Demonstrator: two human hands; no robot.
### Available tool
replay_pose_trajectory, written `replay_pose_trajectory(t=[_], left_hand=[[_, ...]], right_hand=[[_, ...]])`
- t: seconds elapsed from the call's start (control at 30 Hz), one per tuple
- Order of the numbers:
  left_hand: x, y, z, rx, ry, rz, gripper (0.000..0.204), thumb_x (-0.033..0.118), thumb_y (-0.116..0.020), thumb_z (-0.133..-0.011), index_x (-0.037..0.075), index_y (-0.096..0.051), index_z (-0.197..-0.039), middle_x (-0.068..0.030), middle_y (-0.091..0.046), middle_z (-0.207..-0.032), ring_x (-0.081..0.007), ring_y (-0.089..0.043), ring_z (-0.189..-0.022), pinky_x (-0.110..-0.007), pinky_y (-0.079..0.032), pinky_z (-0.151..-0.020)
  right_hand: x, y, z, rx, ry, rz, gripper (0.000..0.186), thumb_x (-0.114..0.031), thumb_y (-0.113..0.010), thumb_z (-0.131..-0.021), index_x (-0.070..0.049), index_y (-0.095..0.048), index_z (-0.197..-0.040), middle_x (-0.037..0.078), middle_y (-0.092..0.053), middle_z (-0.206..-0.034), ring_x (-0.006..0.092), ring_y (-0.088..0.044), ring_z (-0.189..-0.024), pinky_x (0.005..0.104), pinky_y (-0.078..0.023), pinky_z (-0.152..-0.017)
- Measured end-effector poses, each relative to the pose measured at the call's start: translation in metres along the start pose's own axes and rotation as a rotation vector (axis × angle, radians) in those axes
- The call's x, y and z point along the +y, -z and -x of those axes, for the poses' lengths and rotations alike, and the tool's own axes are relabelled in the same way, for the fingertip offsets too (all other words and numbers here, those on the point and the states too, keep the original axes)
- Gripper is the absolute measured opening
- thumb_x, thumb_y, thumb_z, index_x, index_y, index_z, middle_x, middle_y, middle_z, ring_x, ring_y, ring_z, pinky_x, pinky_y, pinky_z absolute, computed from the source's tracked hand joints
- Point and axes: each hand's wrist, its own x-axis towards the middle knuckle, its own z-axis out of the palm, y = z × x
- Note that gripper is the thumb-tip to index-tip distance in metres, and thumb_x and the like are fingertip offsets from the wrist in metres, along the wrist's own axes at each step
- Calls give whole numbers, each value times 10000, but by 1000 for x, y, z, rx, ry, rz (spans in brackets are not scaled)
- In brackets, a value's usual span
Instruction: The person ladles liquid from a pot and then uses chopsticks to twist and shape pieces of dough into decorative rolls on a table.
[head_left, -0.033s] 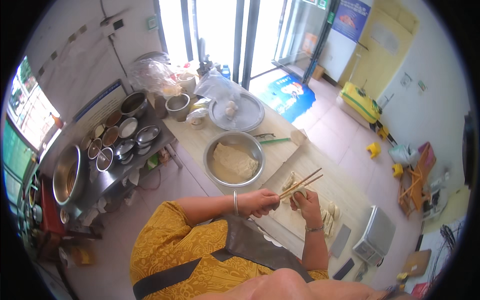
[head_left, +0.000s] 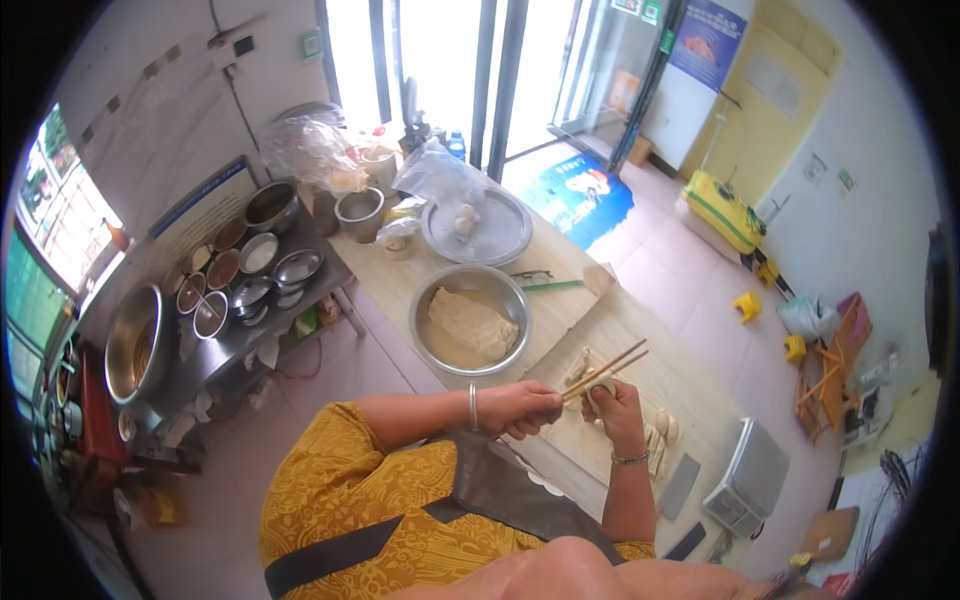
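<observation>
My left hand (head_left: pixel 520 408) is closed around a pair of wooden chopsticks (head_left: pixel 622 362), whose tips point up and to the right. In my right hand (head_left: pixel 620 416) a small pale piece of dough (head_left: pixel 599 386) is pinched right at the chopsticks. Beneath both hands lies a pale board (head_left: pixel 575 432). Several strips of dough (head_left: pixel 655 445) rest on it by my right wrist, and more dough pieces (head_left: pixel 578 365) lie just beyond the chopsticks. A steel basin (head_left: pixel 418 335) to the left of them holds a large lump of dough (head_left: pixel 470 325) in cloudy liquid.
Right of the board are a cleaver (head_left: pixel 680 487), a scale (head_left: pixel 746 480) and a phone (head_left: pixel 686 541). A round metal tray (head_left: pixel 500 245) under a plastic bag and a steel pot (head_left: pixel 358 212) stand at the far end. A side table (head_left: pixel 235 345) at left carries several bowls.
</observation>
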Motion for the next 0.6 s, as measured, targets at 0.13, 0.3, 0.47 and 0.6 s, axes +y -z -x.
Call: replay_pose_trajectory(t=[0.13,0.3,0.47,0.6], left_hand=[[-4,9,-11,-421,168,394,349,400,-426,-944,69,-449,-834,53,-245,-554,-32,-212,-396,-177,-174,-319],[2,-3,-12,34,-262,-233,236,272,-493,-925,37,-474,-944,-17,-395,-539,-115,-359,-390,-238,-294,-346],[7,1,-18,220,-443,-418,203,229,-507,-904,43,-495,-824,-74,-420,-545,-205,-411,-426,-303,-347,-398],[-6,-1,-14,-370,194,441,352,390,-406,-945,101,-472,-756,63,-251,-519,-15,-225,-380,-169,-182,-316]], right_hand=[[-12,-6,-7,-166,119,-271,159,-50,-493,-846,61,-592,-903,86,-542,-614,167,-502,-499,277,-413,-478],[-28,-22,-7,45,117,-158,197,-145,-602,-830,38,-588,-900,69,-550,-603,131,-494,-478,241,-390,-448],[-35,-28,-6,206,84,-45,184,-126,-646,-794,29,-580,-867,42,-531,-614,118,-478,-497,246,-380,-457],[-23,-14,-12,-209,188,-266,208,-148,-657,-784,28,-584,-867,42,-527,-602,117,-479,-492,247,-377,-448]])
